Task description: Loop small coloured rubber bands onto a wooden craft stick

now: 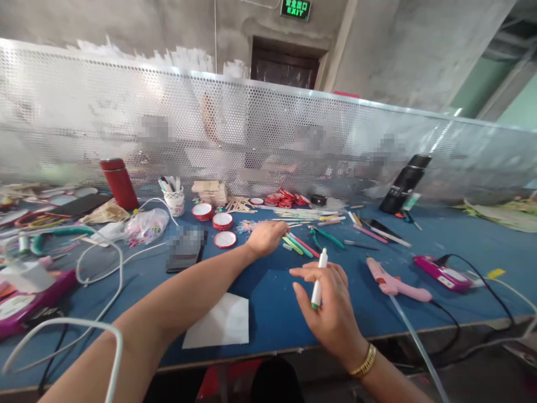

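Observation:
My left hand (266,238) reaches across the blue table to the loose pens and sticks. Its fingers are curled together, and whatever they may hold is hidden. Just right of it lie green pens (298,245) and a red pen (305,244). My right hand (329,302) holds a white marker (319,280) with a green end, between thumb and fingers, pointing upward. A sheet of white paper (224,322) lies near the front edge, partly under my left forearm. Green-handled pliers (329,238) rest beyond my right hand.
Red-rimmed lids (225,239) and a dark phone (184,252) lie left of centre. A pen cup (174,202) and red flask (119,184) stand behind. On the right are a pink glue gun (396,282), a magenta box (440,273) and a black bottle (405,184). Cables cross the left side.

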A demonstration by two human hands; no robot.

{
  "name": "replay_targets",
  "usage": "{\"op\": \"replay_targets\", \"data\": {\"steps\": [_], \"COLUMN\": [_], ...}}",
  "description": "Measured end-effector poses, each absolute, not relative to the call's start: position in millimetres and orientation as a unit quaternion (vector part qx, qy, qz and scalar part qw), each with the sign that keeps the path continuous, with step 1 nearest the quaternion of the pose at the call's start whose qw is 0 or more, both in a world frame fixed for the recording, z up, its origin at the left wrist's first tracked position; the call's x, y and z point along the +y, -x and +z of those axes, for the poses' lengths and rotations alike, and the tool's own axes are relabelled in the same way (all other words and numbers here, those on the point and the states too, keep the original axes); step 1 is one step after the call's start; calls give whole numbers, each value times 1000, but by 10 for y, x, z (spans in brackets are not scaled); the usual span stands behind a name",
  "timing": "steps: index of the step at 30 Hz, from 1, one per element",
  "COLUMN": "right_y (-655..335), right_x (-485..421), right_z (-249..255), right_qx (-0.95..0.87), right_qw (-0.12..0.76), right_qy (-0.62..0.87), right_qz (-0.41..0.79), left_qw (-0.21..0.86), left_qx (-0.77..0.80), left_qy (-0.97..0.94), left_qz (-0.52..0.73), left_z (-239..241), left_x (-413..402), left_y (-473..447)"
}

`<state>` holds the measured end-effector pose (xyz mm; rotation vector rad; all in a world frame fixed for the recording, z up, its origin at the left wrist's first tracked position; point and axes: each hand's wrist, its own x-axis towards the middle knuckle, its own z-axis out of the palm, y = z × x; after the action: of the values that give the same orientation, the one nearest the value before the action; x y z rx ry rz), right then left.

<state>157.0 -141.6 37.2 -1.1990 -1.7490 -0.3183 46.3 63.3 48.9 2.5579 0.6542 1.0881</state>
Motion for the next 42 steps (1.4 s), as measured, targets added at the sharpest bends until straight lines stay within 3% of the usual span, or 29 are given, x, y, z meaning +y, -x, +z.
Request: {"op": "replay_targets", "data": {"steps": [3,9,20,27,42], "right_y": [-1603,-1519,-1509,-1553,-1344], "right_x": [-1388,-1244,-599,-479,-396], "right_z": [364,428,649,681,239], "right_qx": [-711,-696,-629,-574,-601], "right_qw": [488,529,633,696,648], "right_qy": [490,478,450,425,452], "right_qz": [-124,-90,40,73,124], "left_qw": [165,329,519,590,644], "left_qx": [274,320,302,385,423], "left_qy": [-855,-734,-597,-568,-543], "left_qz": [408,501,532,426,334], "left_z": [307,186,1178,788,388], "left_x": [623,528,485,58,59], "left_y": [-361,-282,-298,-109,16]}}
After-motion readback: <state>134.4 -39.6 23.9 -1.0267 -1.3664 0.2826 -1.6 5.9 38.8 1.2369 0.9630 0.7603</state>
